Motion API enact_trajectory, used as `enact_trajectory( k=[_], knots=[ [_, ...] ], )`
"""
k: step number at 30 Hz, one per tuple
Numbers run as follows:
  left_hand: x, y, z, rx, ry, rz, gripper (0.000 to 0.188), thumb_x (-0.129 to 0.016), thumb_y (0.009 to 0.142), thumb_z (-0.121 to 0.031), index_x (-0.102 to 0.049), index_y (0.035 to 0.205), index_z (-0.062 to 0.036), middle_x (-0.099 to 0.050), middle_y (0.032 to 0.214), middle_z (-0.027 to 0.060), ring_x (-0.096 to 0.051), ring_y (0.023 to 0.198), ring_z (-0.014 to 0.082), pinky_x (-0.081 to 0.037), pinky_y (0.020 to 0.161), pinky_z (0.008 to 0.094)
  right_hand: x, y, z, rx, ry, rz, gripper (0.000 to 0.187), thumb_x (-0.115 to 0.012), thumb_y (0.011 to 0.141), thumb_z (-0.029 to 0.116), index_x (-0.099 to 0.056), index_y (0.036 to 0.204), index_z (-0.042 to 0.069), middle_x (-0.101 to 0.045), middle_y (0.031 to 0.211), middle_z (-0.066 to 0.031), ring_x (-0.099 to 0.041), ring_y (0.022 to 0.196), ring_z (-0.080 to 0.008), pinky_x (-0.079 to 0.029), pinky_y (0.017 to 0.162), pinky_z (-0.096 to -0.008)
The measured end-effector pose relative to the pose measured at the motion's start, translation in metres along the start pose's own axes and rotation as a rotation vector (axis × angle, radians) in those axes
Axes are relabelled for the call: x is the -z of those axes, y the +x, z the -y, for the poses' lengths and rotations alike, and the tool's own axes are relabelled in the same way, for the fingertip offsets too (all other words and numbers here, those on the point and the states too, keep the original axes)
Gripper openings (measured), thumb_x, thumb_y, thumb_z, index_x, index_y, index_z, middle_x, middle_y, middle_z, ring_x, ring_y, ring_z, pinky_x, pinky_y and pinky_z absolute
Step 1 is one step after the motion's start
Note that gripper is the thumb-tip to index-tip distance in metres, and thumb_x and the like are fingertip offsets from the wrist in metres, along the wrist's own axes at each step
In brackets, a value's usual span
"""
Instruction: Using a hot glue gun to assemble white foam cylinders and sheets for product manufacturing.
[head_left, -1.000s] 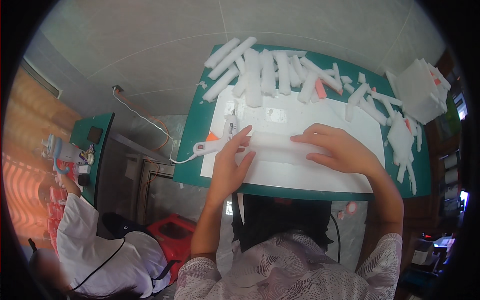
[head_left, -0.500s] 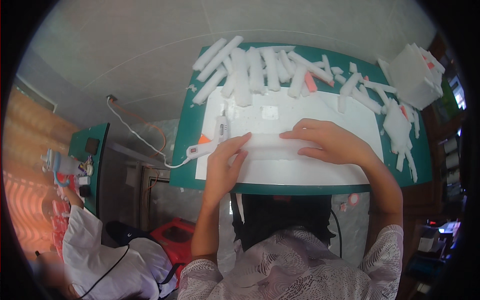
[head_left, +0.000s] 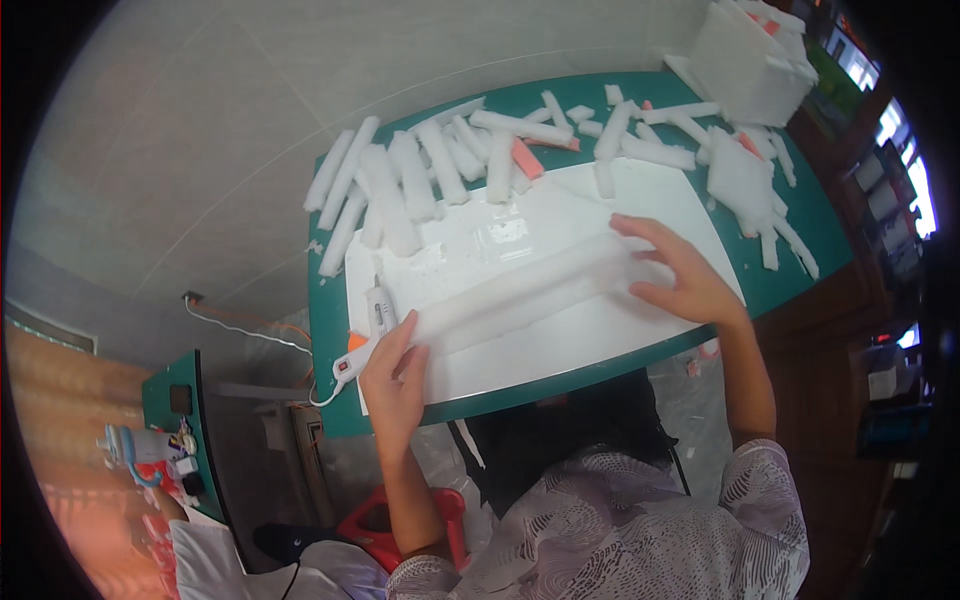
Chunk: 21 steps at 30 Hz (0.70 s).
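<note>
Blending into the white board [head_left: 475, 378], the foam strip [head_left: 530, 287] looks blurred.

No txt, nos. or signs legible. Tiny white mark on dark item [head_left: 283, 541], lower L, too small to ID; wearer's patterned shirt [head_left: 600, 525]: nothing readable.

green table [head_left: 820, 215]; atop: white board [head_left: 440, 275]; foam strips [head_left: 388, 205]; ragged foam slab [head_left: 738, 175]
</note>
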<state>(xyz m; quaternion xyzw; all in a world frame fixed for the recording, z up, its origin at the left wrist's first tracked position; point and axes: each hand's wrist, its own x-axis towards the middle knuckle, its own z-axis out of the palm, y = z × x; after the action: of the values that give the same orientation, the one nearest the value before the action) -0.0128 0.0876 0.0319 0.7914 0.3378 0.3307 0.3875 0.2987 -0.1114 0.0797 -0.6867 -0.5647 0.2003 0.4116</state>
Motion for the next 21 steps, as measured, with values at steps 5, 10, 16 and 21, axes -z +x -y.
enact_trajectory(
  k=[5,10,16,21],
  knots=[
    [0.003,-0.001,-0.001,0.006,0.041,-0.015,0.04,-0.064,0.089,0.001,-0.064,0.128,-0.0038,-0.067,0.119,0.0144,-0.064,0.106,0.0179,-0.054,0.086,0.0282,-0.016,0.0,-0.007,-0.01,0.102,-0.003,0.056,-0.063,0.085,0.004,-0.052,0.14,0.011,-0.05,0.142,-0.0131,-0.052,0.126,-0.0271,-0.049,0.101,-0.0355],
    [0.001,0.001,-0.005,0.038,0.048,0.011,0.04,-0.065,0.088,0.0,-0.063,0.128,-0.0029,-0.065,0.122,0.0125,-0.061,0.109,0.0171,-0.053,0.088,0.0286,-0.025,-0.002,-0.023,0.008,0.066,-0.052,0.045,-0.066,0.085,0.004,-0.062,0.129,0.009,-0.058,0.135,-0.0111,-0.056,0.121,-0.0252,-0.051,0.093,-0.032],
    [0.003,0.0,-0.006,0.056,0.062,0.024,0.04,-0.066,0.088,0.0,-0.063,0.128,-0.0017,-0.065,0.124,0.0108,-0.06,0.111,0.0168,-0.052,0.09,0.0286,-0.037,-0.001,-0.039,0.032,0.086,-0.137,0.036,-0.067,0.085,0.002,-0.068,0.121,0.008,-0.063,0.128,-0.0117,-0.06,0.115,-0.0244,-0.054,0.085,-0.029],
    [0.001,-0.001,-0.007,0.04,0.086,0.021,0.04,-0.066,0.088,0.0,-0.063,0.128,-0.0014,-0.065,0.124,0.0112,-0.06,0.111,0.017,-0.052,0.089,0.0284,-0.04,-0.004,-0.041,0.037,0.083,-0.17,0.036,-0.069,0.084,0.002,-0.069,0.12,0.009,-0.064,0.127,-0.0113,-0.061,0.112,-0.0233,-0.054,0.083,-0.0281]
  ],
)
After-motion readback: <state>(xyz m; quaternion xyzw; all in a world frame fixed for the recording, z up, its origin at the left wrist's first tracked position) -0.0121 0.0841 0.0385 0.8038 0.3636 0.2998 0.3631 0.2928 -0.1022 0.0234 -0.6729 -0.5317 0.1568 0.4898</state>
